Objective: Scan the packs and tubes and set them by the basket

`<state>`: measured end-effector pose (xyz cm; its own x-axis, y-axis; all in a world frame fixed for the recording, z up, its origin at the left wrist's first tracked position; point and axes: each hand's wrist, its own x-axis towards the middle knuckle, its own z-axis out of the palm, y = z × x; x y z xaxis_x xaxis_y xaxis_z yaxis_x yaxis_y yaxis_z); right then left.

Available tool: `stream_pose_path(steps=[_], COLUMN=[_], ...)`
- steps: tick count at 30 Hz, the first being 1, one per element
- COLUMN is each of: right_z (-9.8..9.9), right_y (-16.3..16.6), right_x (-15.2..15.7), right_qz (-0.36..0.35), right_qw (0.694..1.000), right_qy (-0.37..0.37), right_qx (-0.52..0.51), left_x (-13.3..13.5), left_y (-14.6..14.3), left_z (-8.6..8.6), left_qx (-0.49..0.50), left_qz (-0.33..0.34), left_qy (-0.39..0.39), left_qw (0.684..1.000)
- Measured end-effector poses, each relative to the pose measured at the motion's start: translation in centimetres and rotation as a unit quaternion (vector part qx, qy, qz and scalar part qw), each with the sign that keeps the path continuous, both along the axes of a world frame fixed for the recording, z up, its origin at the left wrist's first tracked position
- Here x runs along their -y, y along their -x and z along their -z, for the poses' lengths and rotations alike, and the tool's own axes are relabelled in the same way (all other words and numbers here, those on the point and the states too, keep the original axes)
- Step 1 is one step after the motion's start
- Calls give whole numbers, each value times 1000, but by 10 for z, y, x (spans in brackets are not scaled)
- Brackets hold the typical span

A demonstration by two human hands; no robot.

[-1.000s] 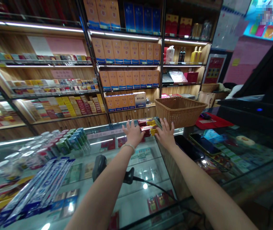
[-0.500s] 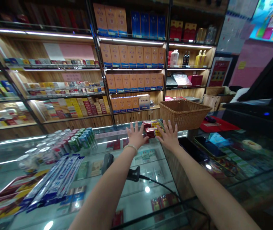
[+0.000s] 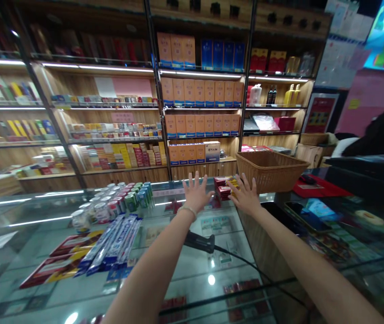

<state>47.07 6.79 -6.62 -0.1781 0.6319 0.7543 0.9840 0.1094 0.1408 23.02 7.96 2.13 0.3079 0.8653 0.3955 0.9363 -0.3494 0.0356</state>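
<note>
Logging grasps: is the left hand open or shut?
Open: the left hand shows spread fingers beside the small stack of red packs, holding nothing.

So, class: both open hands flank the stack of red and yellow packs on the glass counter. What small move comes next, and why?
Probably bring both palms inward onto the stack of red and yellow packs: the left hand and right hand flank it, fingers spread, gripping nothing.

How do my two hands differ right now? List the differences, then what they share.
The left hand wears a bracelet at the wrist; the right hand has a bare wrist. The left hand is left of the red packs; the right hand is right of them, nearer the basket. Both are open, fingers spread, above the glass counter.
</note>
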Motion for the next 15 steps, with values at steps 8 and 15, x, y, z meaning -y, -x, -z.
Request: stream_pose_path(steps=[8,15], right_z=[-60,-73], right_y=[79,134], right_x=[17,31], right_qz=[-52,-78], right_qw=[999,997], right_qy=[-9,11], right_qx=[-7,-22], left_x=[19,37], left_y=[62,125], left_z=[-25,-30], left_qx=[18,1], left_qz=[-33,-52], left_qy=[-91,-136], left_qw=[995,989])
